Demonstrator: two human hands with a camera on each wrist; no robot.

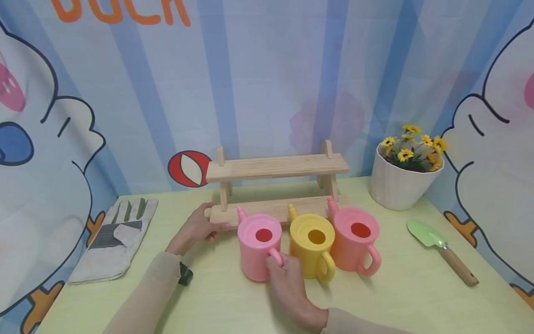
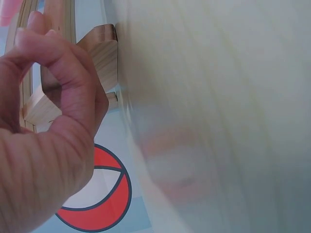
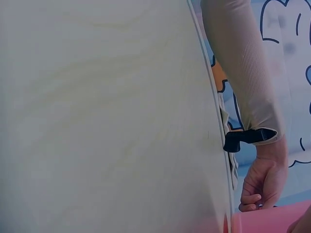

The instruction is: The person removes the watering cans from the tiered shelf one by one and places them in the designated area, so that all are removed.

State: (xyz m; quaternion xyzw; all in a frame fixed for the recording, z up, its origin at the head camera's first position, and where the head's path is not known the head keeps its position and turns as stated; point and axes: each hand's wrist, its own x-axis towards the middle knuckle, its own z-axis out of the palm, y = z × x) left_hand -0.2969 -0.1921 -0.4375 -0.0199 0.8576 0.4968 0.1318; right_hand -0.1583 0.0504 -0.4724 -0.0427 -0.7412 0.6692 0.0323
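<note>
A two-tier wooden shelf [image 1: 277, 168] stands at the back of the table. My left hand [image 1: 201, 226] grips the left end of its lower board [image 1: 246, 212]; in the left wrist view the fingers curl round the wood [image 2: 102, 60]. With my right hand [image 1: 289, 284] I hold the handle of the left pink watering can [image 1: 254, 255], which stands upright in front of the shelf. To its right are a yellow watering can [image 1: 304, 250] and a coral-pink one [image 1: 346, 241], both upright, handles towards me. The right wrist view catches only part of the pink can [image 3: 272, 221].
At the back right sits a white pot [image 1: 402, 188] of yellow flowers [image 1: 410, 148]. A green trowel [image 1: 425, 233] with a wooden handle lies in front of it. Work gloves [image 1: 110, 250] lie at the left. A printed cloth backdrop [image 1: 267, 83] surrounds the table.
</note>
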